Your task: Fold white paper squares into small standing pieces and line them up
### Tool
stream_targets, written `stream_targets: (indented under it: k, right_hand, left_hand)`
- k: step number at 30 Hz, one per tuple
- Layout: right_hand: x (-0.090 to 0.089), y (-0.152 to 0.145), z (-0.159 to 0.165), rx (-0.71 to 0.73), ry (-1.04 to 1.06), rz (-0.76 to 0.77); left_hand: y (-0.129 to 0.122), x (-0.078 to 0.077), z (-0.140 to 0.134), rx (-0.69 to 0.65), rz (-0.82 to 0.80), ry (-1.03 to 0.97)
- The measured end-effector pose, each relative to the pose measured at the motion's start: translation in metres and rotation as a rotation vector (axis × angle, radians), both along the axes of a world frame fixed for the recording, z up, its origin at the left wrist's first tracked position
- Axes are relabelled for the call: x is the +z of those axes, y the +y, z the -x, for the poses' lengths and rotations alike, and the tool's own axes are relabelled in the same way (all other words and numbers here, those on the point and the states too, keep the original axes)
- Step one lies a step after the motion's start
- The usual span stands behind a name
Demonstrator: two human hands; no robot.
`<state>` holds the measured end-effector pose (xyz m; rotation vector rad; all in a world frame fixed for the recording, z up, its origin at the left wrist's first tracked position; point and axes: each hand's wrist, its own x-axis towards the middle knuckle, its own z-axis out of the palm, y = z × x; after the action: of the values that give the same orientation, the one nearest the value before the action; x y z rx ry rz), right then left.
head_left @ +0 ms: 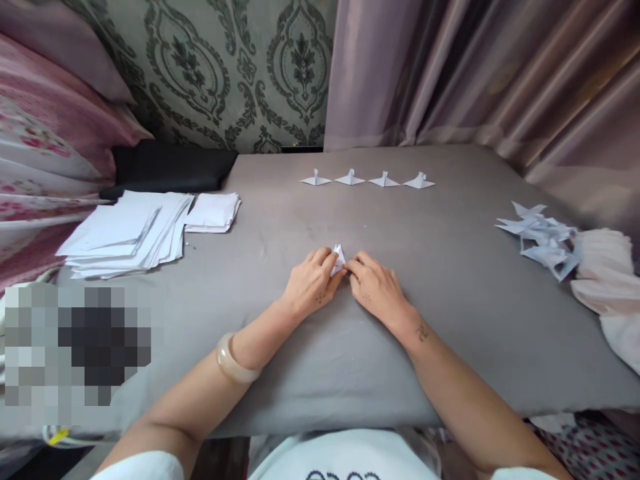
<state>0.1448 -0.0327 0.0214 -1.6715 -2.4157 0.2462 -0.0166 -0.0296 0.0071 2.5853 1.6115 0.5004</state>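
Observation:
A small piece of folded white paper (339, 256) with pointed tips lies on the grey cloth in front of me. From its left side my left hand (314, 277) closes on it, fingers bent over part of the paper. My right hand (374, 283) is on the other side, thumb and fingertips pinched together at the paper's lower right edge. The fingers hide much of the folding. Farther back, several folded paper cranes (385, 180) stand in a row with their wings spread.
At the left are a large stack of white paper sheets (125, 233) and a smaller stack of paper squares (214, 212). Behind them lies a black folded item (170, 163). A heap of folded paper cranes (545, 233) sits at the right beside pale fabric (607, 280).

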Motion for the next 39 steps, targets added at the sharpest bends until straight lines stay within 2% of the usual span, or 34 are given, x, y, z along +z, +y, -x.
stream_targets:
  k: [3,5,8,11,13,16,20,23,31,35,39]
  right_hand:
    - [-0.004,0.003,-0.005,-0.01,0.139,0.032]
    - [-0.008,0.007,-0.008,-0.04,0.273,0.049]
    - [-0.012,0.014,-0.011,-0.163,0.493,0.081]
    - [-0.013,0.019,-0.011,-0.293,0.62,0.11]
    - [-0.013,0.02,-0.011,-0.32,0.639,0.112]
    - [-0.014,0.017,-0.009,-0.28,0.592,0.087]
    - [-0.015,0.009,-0.006,-0.193,0.411,0.033]
    - [-0.015,0.007,-0.005,-0.154,0.353,0.06]
    - [-0.015,0.011,-0.007,-0.11,0.555,0.222]
    - [-0.016,0.011,-0.005,-0.121,0.616,0.185]
    - [-0.015,0.012,-0.004,-0.232,0.682,0.123]
  left_hand:
    - [0.001,-0.002,-0.001,-0.054,0.011,0.047]
    - [0.003,-0.003,-0.001,-0.038,0.029,0.04]
    - [0.006,-0.003,-0.002,0.014,0.071,0.007]
    - [0.008,0.0,-0.006,0.022,0.07,0.075]
    - [0.007,0.003,-0.01,0.01,0.031,0.156]
    - [0.004,0.006,-0.016,0.004,-0.022,0.22]
    - [0.003,0.005,-0.015,0.012,-0.02,0.193]
    - [0.004,0.004,-0.013,0.02,0.014,0.161]
    - [0.004,0.003,-0.01,0.041,0.035,0.13]
    - [0.005,0.001,-0.008,0.02,-0.001,0.137]
    - [0.005,0.001,-0.011,-0.013,-0.052,0.136]
